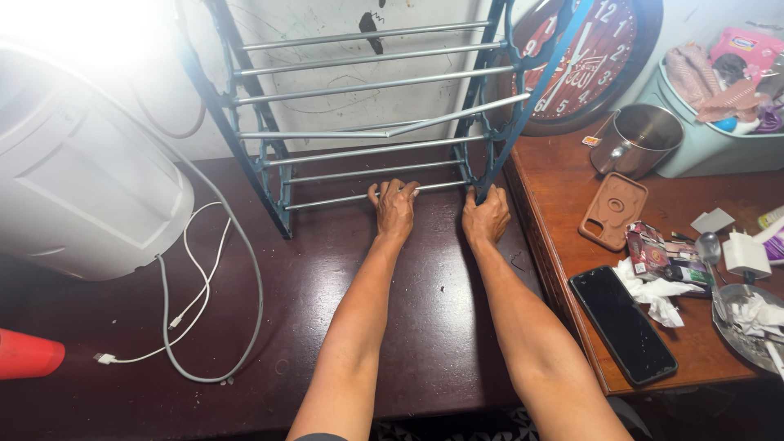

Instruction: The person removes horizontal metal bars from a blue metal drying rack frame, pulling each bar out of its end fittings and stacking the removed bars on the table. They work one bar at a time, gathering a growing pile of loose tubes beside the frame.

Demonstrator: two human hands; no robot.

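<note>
White appliance (82, 171): far left of the rack, on the dark table (408, 327); overexposed, can't tell its kind.
Cables (204, 310): white + grey, looped on table betw. appliance and rack, plug ends loose.
Red object (28, 355): left edge, well left of rack; cut off by frame.
Shoe rack (376, 122): blue side frames w/ silver cross rods, stands on dark table, tilted back toward the wall; one upper rod sits crooked, off its line.
Left hand (395, 208): at rack's bottom front rod, fingers curled over it, grasping.
Right hand (485, 216): just right of left hand, at foot of rack's right side frame; fingers clenched around frame base.
Risk: rack looks loose-jointed; a push prob. pops more rods out, or frame tips sideways onto the clock. Foot could skid on glossy top.
Wall clock (600, 57): right of rack, leaning behind it, touching right frame.
Steel pot (637, 139): right of rack on the brown table (563, 188); looks empty.
Teal basket (702, 147): beyond pot; holds cloths, pink packet, small bits.
Phone case (614, 211), black phone (623, 324): right of rack, flat.
Metal dish (747, 327): far right; crumpled tissue in it.
</note>
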